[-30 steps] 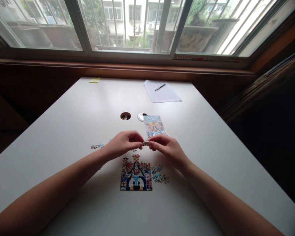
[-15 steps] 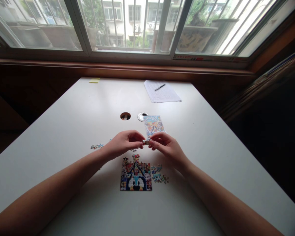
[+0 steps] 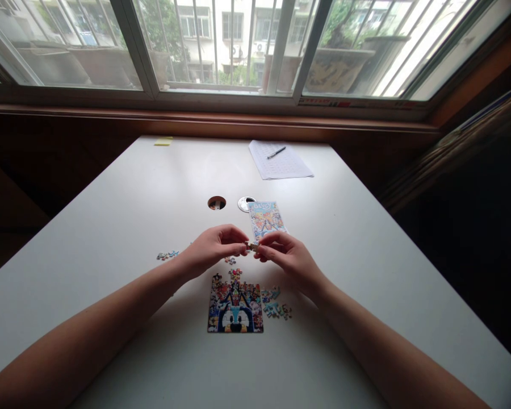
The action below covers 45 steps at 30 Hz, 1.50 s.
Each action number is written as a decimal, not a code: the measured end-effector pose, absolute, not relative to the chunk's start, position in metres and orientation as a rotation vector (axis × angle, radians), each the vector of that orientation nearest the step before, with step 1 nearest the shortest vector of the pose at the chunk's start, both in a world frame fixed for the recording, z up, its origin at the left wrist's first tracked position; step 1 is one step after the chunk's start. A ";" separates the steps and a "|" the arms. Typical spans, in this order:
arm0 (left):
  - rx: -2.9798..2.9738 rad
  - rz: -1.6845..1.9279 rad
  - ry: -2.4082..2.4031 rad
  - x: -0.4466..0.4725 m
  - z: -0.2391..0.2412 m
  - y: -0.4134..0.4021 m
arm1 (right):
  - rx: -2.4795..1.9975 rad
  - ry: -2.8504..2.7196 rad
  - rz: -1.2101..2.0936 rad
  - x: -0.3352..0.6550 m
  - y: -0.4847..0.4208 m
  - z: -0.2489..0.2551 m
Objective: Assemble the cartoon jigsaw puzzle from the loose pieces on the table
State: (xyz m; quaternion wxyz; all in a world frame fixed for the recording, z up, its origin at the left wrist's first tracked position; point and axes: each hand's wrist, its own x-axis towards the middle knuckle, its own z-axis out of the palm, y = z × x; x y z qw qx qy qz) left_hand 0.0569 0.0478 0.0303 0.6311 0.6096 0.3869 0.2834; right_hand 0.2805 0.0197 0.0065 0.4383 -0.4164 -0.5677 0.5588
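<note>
Between my two hands, just above the table, are small jigsaw puzzle pieces (image 3: 252, 246). My left hand (image 3: 215, 245) pinches them from the left with thumb and fingertips. From the right, my right hand (image 3: 283, 251) pinches as well; whether the pieces are joined I cannot tell. Below the hands lies a partly assembled jigsaw puzzle (image 3: 235, 307) with a blue dog face and an uneven top edge. Loose puzzle pieces (image 3: 276, 307) are at its right side. More pieces (image 3: 167, 255) lie left of my left hand, and a few (image 3: 230, 261) beneath it.
A picture card (image 3: 266, 218) lies just beyond my right hand, beside a metal-rimmed hole (image 3: 244, 204). Another round hole (image 3: 217, 203) is to its left. Paper sheets (image 3: 281, 165) with a pen (image 3: 276, 152) and a yellow sticky note (image 3: 163, 141) lie near the window.
The hands stay in nearly the same place, the right one shifted very slightly left. The held pieces have tilted a little. The whole view has moved slightly.
</note>
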 end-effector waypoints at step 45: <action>1.390 0.605 0.907 0.056 0.035 0.047 | -0.750 -1.960 0.480 0.282 0.019 0.014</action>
